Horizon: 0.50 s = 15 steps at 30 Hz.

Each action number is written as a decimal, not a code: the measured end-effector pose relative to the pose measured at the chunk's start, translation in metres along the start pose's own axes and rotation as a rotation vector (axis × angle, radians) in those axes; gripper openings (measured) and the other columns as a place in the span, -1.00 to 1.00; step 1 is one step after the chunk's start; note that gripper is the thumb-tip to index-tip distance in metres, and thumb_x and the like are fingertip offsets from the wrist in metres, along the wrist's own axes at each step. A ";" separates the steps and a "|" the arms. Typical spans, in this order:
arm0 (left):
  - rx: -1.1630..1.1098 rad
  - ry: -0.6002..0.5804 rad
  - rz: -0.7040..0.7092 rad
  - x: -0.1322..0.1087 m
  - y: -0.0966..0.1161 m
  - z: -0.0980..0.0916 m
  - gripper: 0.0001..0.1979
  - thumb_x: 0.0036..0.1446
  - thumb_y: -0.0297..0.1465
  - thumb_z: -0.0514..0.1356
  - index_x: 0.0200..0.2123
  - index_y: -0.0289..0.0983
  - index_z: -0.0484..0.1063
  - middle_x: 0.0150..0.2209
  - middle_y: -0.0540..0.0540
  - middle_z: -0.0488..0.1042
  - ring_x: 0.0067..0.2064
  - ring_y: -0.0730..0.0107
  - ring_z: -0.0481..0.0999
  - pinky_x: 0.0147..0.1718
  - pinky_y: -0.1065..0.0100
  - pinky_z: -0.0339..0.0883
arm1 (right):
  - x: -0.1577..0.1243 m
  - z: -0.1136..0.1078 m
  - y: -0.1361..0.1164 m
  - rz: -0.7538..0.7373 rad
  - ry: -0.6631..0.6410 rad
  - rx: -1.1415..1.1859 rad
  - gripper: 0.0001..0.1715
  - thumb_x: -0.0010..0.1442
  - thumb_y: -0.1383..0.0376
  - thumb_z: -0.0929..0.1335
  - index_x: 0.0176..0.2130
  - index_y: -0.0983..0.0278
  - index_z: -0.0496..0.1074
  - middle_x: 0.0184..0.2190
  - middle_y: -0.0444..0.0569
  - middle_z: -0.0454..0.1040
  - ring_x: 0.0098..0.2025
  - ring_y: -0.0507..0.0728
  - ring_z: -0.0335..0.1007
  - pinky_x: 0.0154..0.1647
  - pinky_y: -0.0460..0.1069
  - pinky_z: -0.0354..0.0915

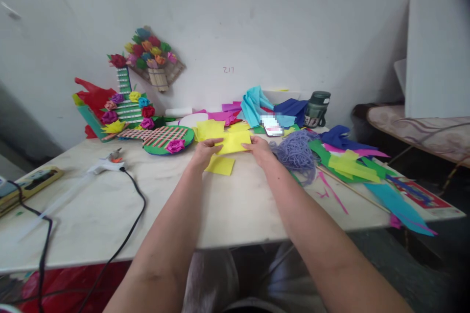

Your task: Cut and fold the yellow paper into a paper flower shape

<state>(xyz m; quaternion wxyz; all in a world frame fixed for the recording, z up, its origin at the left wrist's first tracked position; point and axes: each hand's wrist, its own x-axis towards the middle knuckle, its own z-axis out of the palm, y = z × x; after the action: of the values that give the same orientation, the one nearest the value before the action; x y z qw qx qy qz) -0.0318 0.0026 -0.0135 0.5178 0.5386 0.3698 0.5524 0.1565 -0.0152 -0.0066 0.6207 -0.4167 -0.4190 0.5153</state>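
A piece of yellow crepe paper is stretched between my two hands above the table. My left hand pinches its left end, and my right hand pinches its right end. Just below, a smaller yellow paper piece lies flat on the table. Behind my left hand rests more yellow paper. A tangle of purple yarn sits close to the right of my right hand.
A hot glue gun with a black cord lies left, near a power strip. Flower-decorated guitar shapes stand and lie behind. Coloured paper, a thin stick and a dark bottle occupy the right. The table's front edge is near me.
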 end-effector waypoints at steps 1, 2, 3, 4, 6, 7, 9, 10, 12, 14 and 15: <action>-0.010 0.005 -0.005 0.000 0.000 0.000 -0.58 -0.39 -0.43 0.35 -0.30 -0.32 0.50 -0.57 0.00 0.40 -0.54 0.59 0.28 -0.50 0.45 0.15 | 0.000 0.001 -0.001 -0.016 0.009 0.009 -0.50 -0.32 0.42 0.47 -0.28 0.31 0.36 -0.47 -0.13 0.47 -0.44 0.03 0.40 -0.45 -0.08 0.34; -0.020 0.011 -0.008 -0.001 0.001 0.000 -0.58 -0.39 -0.44 0.35 -0.31 -0.32 0.50 -0.57 0.00 0.40 -0.54 0.58 0.29 -0.50 0.45 0.15 | -0.001 0.001 -0.001 -0.030 0.022 0.014 -0.40 -0.32 0.44 0.46 -0.19 0.30 0.33 -0.47 -0.15 0.46 -0.45 0.02 0.40 -0.45 -0.08 0.33; -0.030 0.014 -0.009 -0.002 0.002 0.001 -0.59 -0.40 -0.45 0.35 -0.31 -0.33 0.51 -0.57 0.01 0.39 -0.53 0.58 0.29 -0.50 0.45 0.16 | -0.001 0.002 -0.002 -0.037 0.036 0.014 -0.31 -0.33 0.45 0.46 -0.12 0.28 0.30 -0.48 -0.16 0.45 -0.46 0.01 0.39 -0.46 -0.09 0.33; -0.041 0.017 -0.006 -0.002 0.003 0.001 -0.59 -0.41 -0.46 0.35 -0.32 -0.33 0.51 -0.58 0.01 0.39 -0.53 0.58 0.29 -0.50 0.44 0.17 | -0.001 0.002 -0.002 -0.035 0.046 0.012 -0.26 -0.33 0.45 0.46 -0.08 0.28 0.28 -0.49 -0.17 0.45 -0.47 0.00 0.38 -0.46 -0.09 0.32; -0.073 0.005 0.012 -0.004 0.005 0.002 -0.58 -0.42 -0.48 0.35 -0.31 -0.32 0.50 -0.57 0.02 0.38 -0.52 0.57 0.30 -0.49 0.44 0.18 | -0.001 0.002 -0.003 -0.018 0.026 0.008 -0.27 -0.33 0.43 0.46 -0.08 0.28 0.30 -0.48 -0.15 0.45 -0.48 0.00 0.37 -0.46 -0.10 0.32; -0.094 -0.012 0.026 -0.005 0.007 0.003 -0.54 -0.41 -0.49 0.35 -0.28 -0.31 0.49 -0.56 0.03 0.38 -0.51 0.57 0.31 -0.47 0.44 0.20 | -0.001 0.002 -0.003 -0.008 0.000 0.007 -0.31 -0.33 0.41 0.47 -0.12 0.29 0.32 -0.47 -0.14 0.46 -0.47 0.00 0.37 -0.46 -0.10 0.31; -0.135 -0.053 0.057 -0.007 0.009 0.003 -0.44 -0.40 -0.51 0.34 -0.16 -0.28 0.44 -0.55 0.05 0.37 -0.49 0.57 0.33 -0.44 0.45 0.21 | -0.001 0.001 -0.004 0.013 -0.040 -0.027 -0.43 -0.35 0.37 0.47 -0.23 0.30 0.39 -0.44 -0.11 0.47 -0.46 0.01 0.37 -0.48 -0.10 0.29; -0.148 -0.070 0.072 -0.007 0.010 0.002 -0.37 -0.39 -0.52 0.33 -0.10 -0.26 0.39 -0.56 0.08 0.35 -0.49 0.59 0.33 -0.43 0.46 0.22 | -0.001 0.000 -0.004 0.018 -0.038 -0.065 -0.50 -0.36 0.35 0.47 -0.29 0.31 0.41 -0.45 -0.11 0.48 -0.47 0.01 0.36 -0.51 -0.11 0.27; -0.156 -0.082 0.090 -0.008 0.011 0.002 -0.26 -0.37 -0.54 0.32 0.01 -0.23 0.29 -0.61 0.13 0.27 -0.53 0.63 0.31 -0.44 0.49 0.21 | -0.001 -0.002 -0.004 0.017 0.001 -0.156 -0.61 -0.38 0.33 0.47 -0.42 0.31 0.42 -0.50 -0.13 0.47 -0.51 -0.01 0.32 -0.55 -0.13 0.22; -0.153 -0.064 0.095 -0.009 0.012 0.001 -0.20 -0.37 -0.56 0.31 0.07 -0.22 0.21 -0.66 0.18 0.20 -0.59 0.66 0.26 -0.47 0.50 0.20 | -0.002 -0.003 -0.005 0.001 0.031 -0.221 -0.68 -0.40 0.31 0.47 -0.51 0.31 0.41 -0.57 -0.16 0.44 -0.54 -0.02 0.28 -0.55 -0.14 0.19; -0.152 -0.053 0.092 -0.008 0.012 0.000 -0.18 -0.37 -0.57 0.30 0.08 -0.23 0.20 -0.67 0.18 0.20 -0.60 0.66 0.25 -0.47 0.49 0.21 | -0.002 -0.003 -0.005 -0.016 0.032 -0.240 -0.70 -0.41 0.30 0.47 -0.54 0.30 0.40 -0.59 -0.18 0.42 -0.54 -0.03 0.27 -0.53 -0.13 0.19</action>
<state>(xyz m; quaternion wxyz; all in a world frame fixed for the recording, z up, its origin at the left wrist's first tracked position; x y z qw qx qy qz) -0.0346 -0.0078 -0.0039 0.5408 0.5286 0.2877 0.5877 0.1606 -0.0176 -0.0029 0.5772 -0.4927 -0.4709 0.4498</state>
